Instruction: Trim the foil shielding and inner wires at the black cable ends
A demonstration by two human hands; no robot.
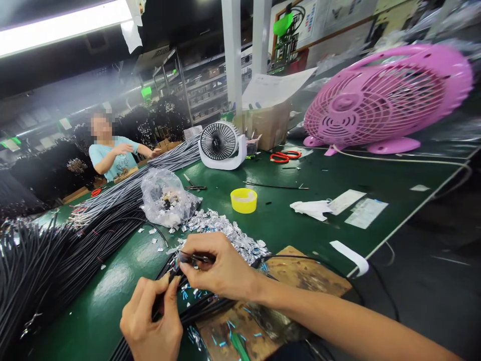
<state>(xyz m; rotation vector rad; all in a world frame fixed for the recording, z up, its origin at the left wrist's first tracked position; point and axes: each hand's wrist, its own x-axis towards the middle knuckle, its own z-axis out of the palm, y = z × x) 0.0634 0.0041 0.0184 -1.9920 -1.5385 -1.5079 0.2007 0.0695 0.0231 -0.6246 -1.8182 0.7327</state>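
Note:
My left hand (152, 316) is closed in a pinch on a black cable (172, 276), near its end. Just beyond it, my right hand (218, 263) has its thumb and forefinger pressed together at the cable's thin coloured wires. A small dark metal tool (203, 258) lies in that right hand; its exact kind is mostly hidden by the fingers. Under both hands runs a bundle of black cables (205, 307), which crosses a worn wooden board (304, 271) strewn with blue scraps. Behind the right hand spreads a heap of silvery foil bits (229, 233).
Large bundles of black cables (86, 260) fill the left of the green table (278, 225). A plastic bag (165, 198), yellow ring (243, 200), white fan (221, 145), red-handled scissors (285, 156) and pink fan (387, 100) stand farther back. Another person (116, 153) is across the table.

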